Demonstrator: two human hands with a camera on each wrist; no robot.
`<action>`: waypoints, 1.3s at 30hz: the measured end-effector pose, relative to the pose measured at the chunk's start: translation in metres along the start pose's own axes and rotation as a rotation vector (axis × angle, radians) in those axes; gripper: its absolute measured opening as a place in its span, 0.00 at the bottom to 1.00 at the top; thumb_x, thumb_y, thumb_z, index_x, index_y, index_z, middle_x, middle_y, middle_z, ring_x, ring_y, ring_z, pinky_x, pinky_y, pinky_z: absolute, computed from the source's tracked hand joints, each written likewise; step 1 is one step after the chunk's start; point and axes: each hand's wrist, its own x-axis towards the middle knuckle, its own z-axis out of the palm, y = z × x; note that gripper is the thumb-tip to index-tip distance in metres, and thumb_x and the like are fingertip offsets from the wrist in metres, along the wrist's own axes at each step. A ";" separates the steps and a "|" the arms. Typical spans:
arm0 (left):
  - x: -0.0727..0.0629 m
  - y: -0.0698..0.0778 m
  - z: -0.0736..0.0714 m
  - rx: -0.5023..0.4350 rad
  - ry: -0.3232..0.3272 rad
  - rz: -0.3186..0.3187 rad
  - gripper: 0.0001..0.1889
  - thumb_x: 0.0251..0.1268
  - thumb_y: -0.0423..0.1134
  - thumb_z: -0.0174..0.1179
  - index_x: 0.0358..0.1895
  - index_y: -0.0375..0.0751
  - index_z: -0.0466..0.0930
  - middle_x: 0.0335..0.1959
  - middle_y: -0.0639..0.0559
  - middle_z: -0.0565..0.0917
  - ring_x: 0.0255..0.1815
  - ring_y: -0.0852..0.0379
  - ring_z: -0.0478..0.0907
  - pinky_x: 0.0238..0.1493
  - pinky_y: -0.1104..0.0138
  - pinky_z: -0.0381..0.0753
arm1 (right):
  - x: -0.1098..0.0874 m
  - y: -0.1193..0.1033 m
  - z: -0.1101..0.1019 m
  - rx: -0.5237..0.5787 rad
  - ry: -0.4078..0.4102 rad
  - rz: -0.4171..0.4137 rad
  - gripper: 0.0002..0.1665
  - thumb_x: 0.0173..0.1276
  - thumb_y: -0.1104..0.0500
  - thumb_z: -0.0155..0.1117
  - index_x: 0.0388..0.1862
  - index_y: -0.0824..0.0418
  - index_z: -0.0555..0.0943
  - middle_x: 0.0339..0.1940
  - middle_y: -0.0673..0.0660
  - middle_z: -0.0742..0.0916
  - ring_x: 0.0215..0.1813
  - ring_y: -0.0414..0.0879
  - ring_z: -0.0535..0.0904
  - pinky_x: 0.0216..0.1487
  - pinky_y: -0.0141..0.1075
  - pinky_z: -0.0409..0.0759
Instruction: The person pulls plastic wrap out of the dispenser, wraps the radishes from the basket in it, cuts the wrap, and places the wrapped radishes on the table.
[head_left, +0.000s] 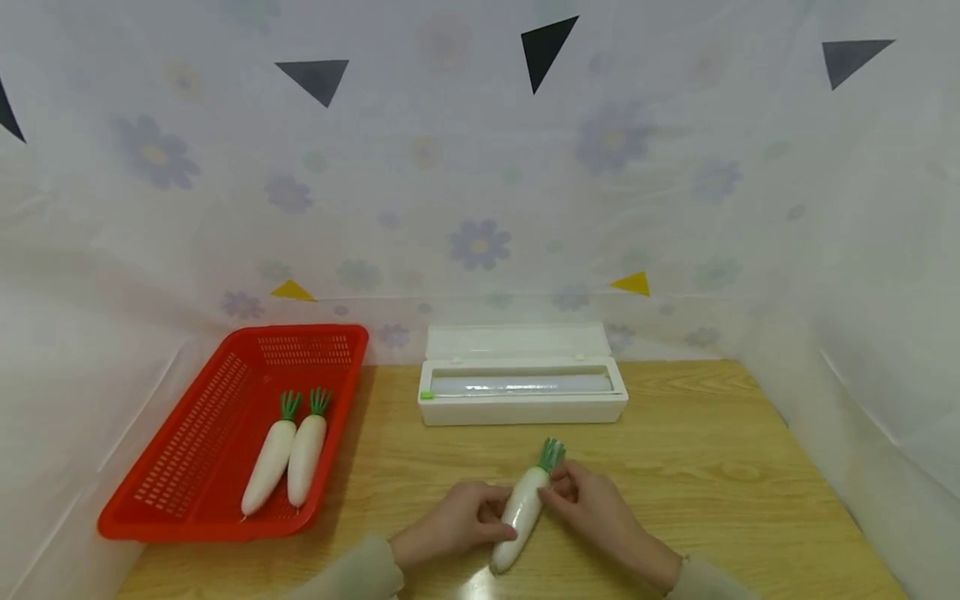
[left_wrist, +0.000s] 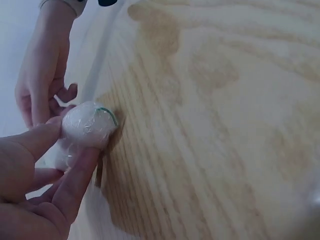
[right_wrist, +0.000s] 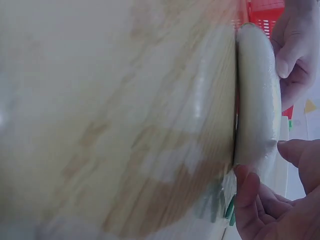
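A white radish [head_left: 522,510] with green stalks lies slantwise just above the tabletop, its skin shiny with wrinkled clear film. My left hand [head_left: 467,518] holds the lower half, thumb on the near side and fingers along the far side. Up by the stalks, my right hand [head_left: 600,510] pinches the other end between thumb and fingers. In the left wrist view, film creases show on the rounded tip of the radish [left_wrist: 87,125]. The right wrist view has the radish [right_wrist: 257,95] lengthwise, with film bunched around the green stalks [right_wrist: 231,207].
A red plastic basket [head_left: 123,527] stands at the left, holding two white radishes [head_left: 270,467] with green tops. Behind my hands is a white film dispenser box [head_left: 525,412], lid raised, a roll inside. A flowered curtain [head_left: 480,167] encloses the wooden table [head_left: 690,467].
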 end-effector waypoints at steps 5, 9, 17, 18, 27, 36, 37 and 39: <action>0.001 0.003 0.012 -0.004 0.051 -0.027 0.17 0.64 0.36 0.74 0.54 0.37 0.86 0.30 0.60 0.83 0.27 0.71 0.77 0.32 0.75 0.79 | 0.001 -0.007 0.000 -0.010 0.022 0.042 0.15 0.70 0.50 0.73 0.42 0.59 0.81 0.28 0.42 0.85 0.28 0.32 0.77 0.31 0.30 0.77; -0.002 0.004 0.020 0.008 0.087 -0.043 0.13 0.63 0.38 0.74 0.48 0.38 0.86 0.29 0.61 0.82 0.28 0.71 0.77 0.32 0.74 0.79 | 0.001 -0.011 0.001 -0.026 0.033 0.074 0.19 0.68 0.47 0.75 0.43 0.59 0.80 0.27 0.42 0.84 0.27 0.33 0.76 0.31 0.30 0.77; -0.004 0.003 0.031 -0.023 0.141 -0.047 0.10 0.64 0.40 0.74 0.42 0.40 0.84 0.30 0.61 0.81 0.29 0.71 0.77 0.33 0.74 0.79 | 0.001 -0.018 0.003 -0.070 0.020 0.065 0.27 0.66 0.40 0.75 0.44 0.62 0.80 0.24 0.42 0.82 0.25 0.34 0.74 0.28 0.30 0.75; -0.004 0.003 0.032 -0.035 0.149 -0.045 0.11 0.64 0.40 0.74 0.43 0.40 0.85 0.30 0.62 0.81 0.28 0.71 0.77 0.32 0.74 0.79 | 0.001 -0.018 0.004 -0.075 0.020 0.060 0.27 0.66 0.40 0.75 0.44 0.62 0.80 0.24 0.42 0.81 0.25 0.34 0.73 0.28 0.30 0.74; -0.003 0.000 0.043 -0.099 0.225 -0.038 0.14 0.63 0.39 0.75 0.45 0.36 0.83 0.30 0.60 0.81 0.27 0.70 0.77 0.31 0.74 0.79 | 0.003 -0.019 0.006 -0.109 0.036 0.019 0.26 0.67 0.43 0.75 0.46 0.64 0.82 0.23 0.41 0.80 0.24 0.32 0.72 0.27 0.30 0.73; -0.003 0.001 0.055 -0.139 0.299 -0.082 0.15 0.62 0.39 0.76 0.43 0.37 0.79 0.30 0.58 0.79 0.28 0.68 0.76 0.31 0.73 0.79 | 0.002 -0.022 0.009 -0.043 0.020 0.092 0.32 0.66 0.44 0.77 0.52 0.68 0.80 0.28 0.47 0.85 0.30 0.37 0.79 0.30 0.31 0.79; -0.003 0.001 0.055 -0.140 0.301 -0.083 0.15 0.62 0.39 0.76 0.43 0.38 0.79 0.30 0.58 0.79 0.28 0.68 0.75 0.31 0.73 0.79 | 0.002 -0.022 0.009 -0.049 0.025 0.098 0.31 0.65 0.44 0.77 0.50 0.67 0.80 0.28 0.47 0.85 0.30 0.37 0.79 0.30 0.31 0.78; -0.003 0.001 0.056 -0.136 0.306 -0.084 0.15 0.62 0.40 0.76 0.42 0.39 0.79 0.30 0.57 0.79 0.28 0.69 0.75 0.30 0.73 0.78 | 0.002 -0.023 0.010 -0.073 0.022 0.100 0.29 0.64 0.41 0.77 0.45 0.64 0.80 0.27 0.46 0.83 0.28 0.37 0.76 0.28 0.30 0.75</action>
